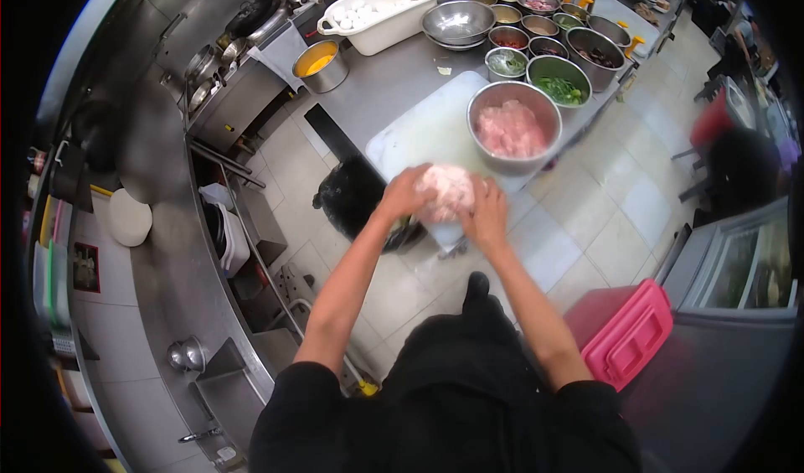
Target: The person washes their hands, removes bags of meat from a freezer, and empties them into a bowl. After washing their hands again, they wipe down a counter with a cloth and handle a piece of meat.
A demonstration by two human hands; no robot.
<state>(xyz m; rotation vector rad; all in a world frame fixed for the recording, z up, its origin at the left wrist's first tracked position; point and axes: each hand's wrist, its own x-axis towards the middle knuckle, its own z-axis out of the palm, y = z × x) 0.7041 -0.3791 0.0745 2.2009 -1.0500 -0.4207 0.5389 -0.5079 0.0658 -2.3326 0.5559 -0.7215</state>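
Metal ctr (368,79) w/ brd (419,138), bowls (459,25)

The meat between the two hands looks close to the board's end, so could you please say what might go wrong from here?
The meat, held near the end of the white board, could slip to the floor. The right hand might knock the steel bowl just beyond it.

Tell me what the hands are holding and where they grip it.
A heap of pale raw meat, held by its opposite sides: the left hand on its left, the right hand on its right.
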